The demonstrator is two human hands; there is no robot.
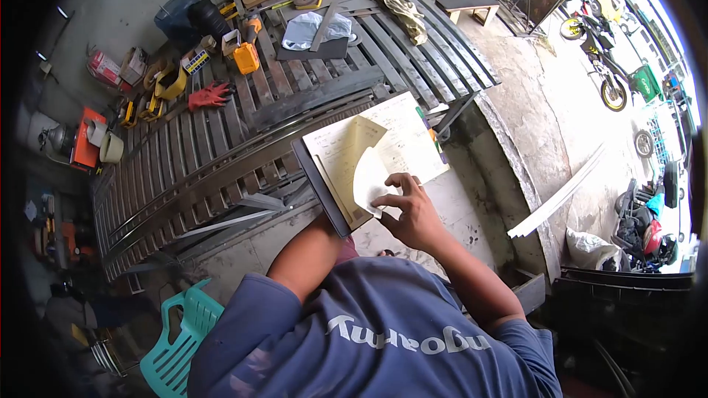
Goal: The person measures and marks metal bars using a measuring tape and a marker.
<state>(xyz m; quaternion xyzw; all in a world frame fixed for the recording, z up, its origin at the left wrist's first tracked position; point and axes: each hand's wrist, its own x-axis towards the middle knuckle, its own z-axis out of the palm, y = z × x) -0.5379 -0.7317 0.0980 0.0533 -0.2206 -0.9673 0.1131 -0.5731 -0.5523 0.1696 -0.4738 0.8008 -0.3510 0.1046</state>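
Note:
An open notebook (402,136) with handwritten pages and a dark cover lies tilted in front of my chest. My left forearm (310,254) reaches underneath it, and the hand there is hidden behind the cover while the notebook rests on it. With thumb and fingers bent together, my right hand (411,214) pinches the lower corner of a page (369,180). That page is lifted and curls up from the book, casting a shadow across the left-hand sheet.
Beyond the notebook stands a slatted metal workbench (214,129), bearing a red glove (209,96), an orange container (246,57) and a grey cloth (313,29). A green plastic chair (184,335) is at lower left. Motorcycles (601,59) stand outside at right.

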